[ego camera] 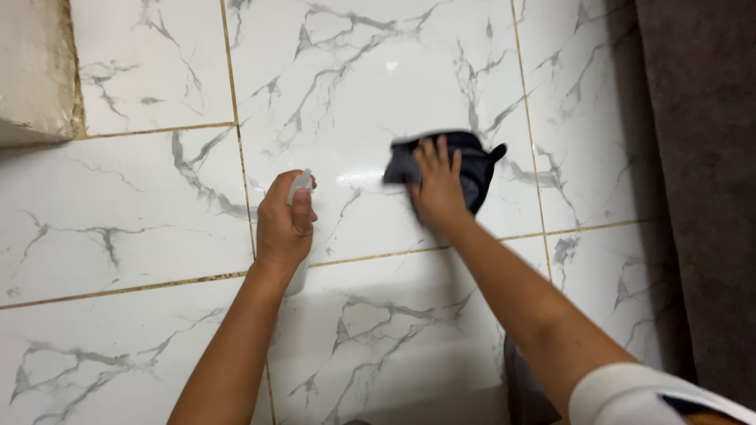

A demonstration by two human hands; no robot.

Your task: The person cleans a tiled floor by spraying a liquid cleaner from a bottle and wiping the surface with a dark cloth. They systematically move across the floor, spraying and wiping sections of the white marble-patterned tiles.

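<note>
Left hand: I am seeing my left hand (283,224) clenching around a small white plastic spray bottle (299,189), the nozzle end poking out above the fingers and the base showing just below the wrist.
Right hand: my right hand (435,189) is pressing flat, fingers spread, on a dark grey-blue cleaning cloth (472,169); it is resting on the cloth rather than gripping it.
Cloth position: the cloth is lying on the glossy white marble-pattern floor tiles (378,86), bunched, with its longer side running from 9 to 3 o'clock.
Key relation: from the bottle hand, the cloth is sitting at about 2 o'clock, near but apart; the right hand is plainly the nearer one, being already on it.
Bottle axis: I am reading it as running from 12 to 6 o'clock.
Count: one bottle, one cloth, two hands.
Surroundings: a dark grey fabric edge (701,173) is running along the 3 o'clock side; a pale stone block (31,71) is occupying the 10 o'clock corner.
</note>
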